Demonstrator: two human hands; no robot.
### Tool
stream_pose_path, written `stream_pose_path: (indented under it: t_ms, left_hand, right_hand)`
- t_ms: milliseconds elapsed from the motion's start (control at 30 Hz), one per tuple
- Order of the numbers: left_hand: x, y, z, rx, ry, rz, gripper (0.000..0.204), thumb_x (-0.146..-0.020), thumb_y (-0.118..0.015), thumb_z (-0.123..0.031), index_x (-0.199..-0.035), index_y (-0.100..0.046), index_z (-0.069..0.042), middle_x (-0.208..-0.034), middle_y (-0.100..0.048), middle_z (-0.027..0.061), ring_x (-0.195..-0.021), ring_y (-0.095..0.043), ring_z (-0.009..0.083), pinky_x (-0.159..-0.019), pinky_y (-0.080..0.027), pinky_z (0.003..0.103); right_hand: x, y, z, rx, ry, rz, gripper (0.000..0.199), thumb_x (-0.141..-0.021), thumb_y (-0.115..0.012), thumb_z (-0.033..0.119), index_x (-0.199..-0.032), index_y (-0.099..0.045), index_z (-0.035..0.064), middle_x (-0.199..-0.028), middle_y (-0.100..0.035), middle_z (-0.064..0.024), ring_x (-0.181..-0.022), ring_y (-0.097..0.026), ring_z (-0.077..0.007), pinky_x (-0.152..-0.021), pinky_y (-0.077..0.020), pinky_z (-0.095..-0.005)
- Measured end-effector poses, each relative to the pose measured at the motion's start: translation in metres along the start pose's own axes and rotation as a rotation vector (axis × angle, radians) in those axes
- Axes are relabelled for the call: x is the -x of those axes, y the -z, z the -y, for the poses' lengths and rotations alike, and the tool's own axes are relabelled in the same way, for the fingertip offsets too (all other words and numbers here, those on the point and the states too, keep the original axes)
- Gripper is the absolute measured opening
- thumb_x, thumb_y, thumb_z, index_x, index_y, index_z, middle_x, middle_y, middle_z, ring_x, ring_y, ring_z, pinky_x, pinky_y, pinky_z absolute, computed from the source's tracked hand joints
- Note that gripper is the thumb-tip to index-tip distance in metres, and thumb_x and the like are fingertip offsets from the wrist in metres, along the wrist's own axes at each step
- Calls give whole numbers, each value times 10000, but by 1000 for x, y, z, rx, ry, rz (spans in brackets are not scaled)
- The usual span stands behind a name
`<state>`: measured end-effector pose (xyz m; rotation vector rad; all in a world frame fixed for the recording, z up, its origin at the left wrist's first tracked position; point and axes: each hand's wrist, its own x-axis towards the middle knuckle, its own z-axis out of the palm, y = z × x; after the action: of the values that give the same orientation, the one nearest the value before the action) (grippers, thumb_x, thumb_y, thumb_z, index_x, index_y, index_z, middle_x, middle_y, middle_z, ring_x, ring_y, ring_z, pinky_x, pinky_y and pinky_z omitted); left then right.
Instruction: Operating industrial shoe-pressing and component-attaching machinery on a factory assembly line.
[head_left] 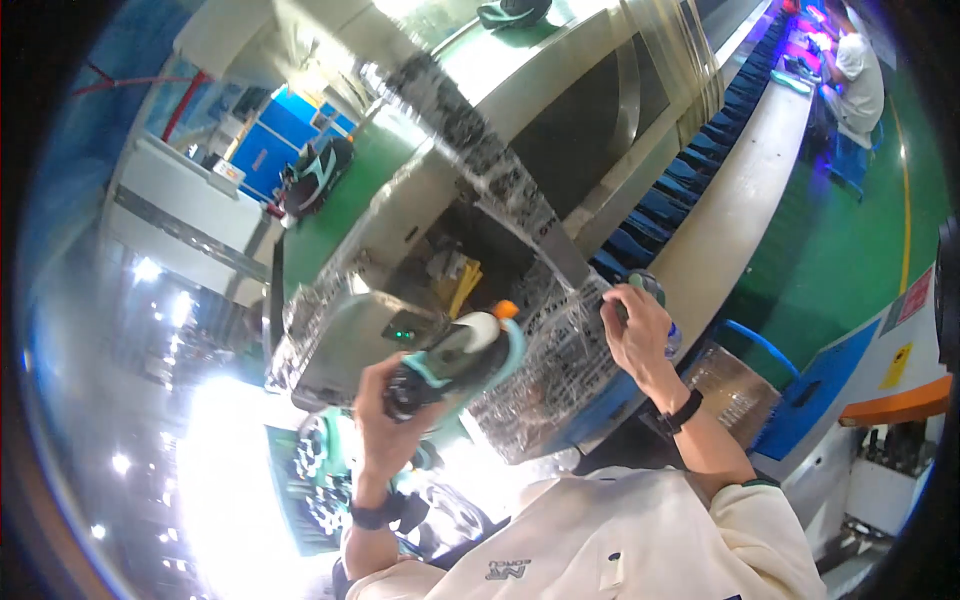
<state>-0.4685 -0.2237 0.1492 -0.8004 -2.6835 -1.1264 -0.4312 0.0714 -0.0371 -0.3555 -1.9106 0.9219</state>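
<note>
My left hand (385,415) is closed around one end of a black and mint-green shoe (478,362), which is tilted up to the right over the plastic-wrapped bench edge. A white, rounded part shows on its upper side. Beyond the shoe sits a small orange thing (506,309). To the right, my right hand (640,340) is raised with its fingers loosely bent and its thumb apart, and I see nothing in it. It is nearest to a dark round container (648,287), partly hidden behind the fingers.
A green conveyor belt (385,165) carries another dark shoe (318,180) at the far left. Plastic-wrapped machine parts (480,140) cross above an open box holding yellow items (465,285). A cardboard box (735,395) stands at right. A seated person (855,80) works far right.
</note>
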Motion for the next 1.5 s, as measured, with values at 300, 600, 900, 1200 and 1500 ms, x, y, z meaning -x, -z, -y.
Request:
stream_pose_path:
  t_ms: [300,600,900,1200,1500]
  left_hand:
    - [1,-55,85,199,-169,412,689,-739,-865,-261,-1270,-519,9,-991,-644,79,-866,-574,112,-771,-486,280]
    - [-4,-61,99,226,-425,336,687,-726,-862,-292,-1242,-540,26,-926,-659,138,-756,-646,201,-650,-520,305]
    - [-11,-59,121,266,-531,350,698,-689,-869,-325,-1204,-561,32,-961,-670,184,-858,-677,287,-737,-535,371]
    - [-21,-56,119,394,-636,320,604,-644,-879,-238,-1131,-618,7,-999,-680,194,-903,-671,359,-794,-532,398]
    - [29,-79,95,744,-435,108,732,-891,-683,-199,-1468,-312,58,-1487,-367,206,-1379,-357,317,-1153,-244,477]
  right_hand:
    - [-59,54,86,-158,99,326,255,-932,-630,182,-1130,-630,21,-1029,-676,-208,-908,-678,-370,-769,-528,-396]
    - [-59,-1,174,-416,235,737,693,-989,-396,571,-1393,-457,11,-1342,-567,-160,-1202,-578,-267,-979,-470,-408]
    - [-60,-19,154,-571,-133,739,697,-989,-368,597,-1418,-434,51,-1240,-622,-195,-1109,-623,-258,-913,-517,-391]
    - [3,-23,190,393,50,1062,801,-650,-826,351,-1351,-477,186,-898,-694,-165,-857,-673,-371,-763,-526,-456]
    - [98,46,205,54,-325,177,592,-684,-808,237,-1188,-543,71,-954,-675,-149,-872,-682,-299,-775,-542,-393]
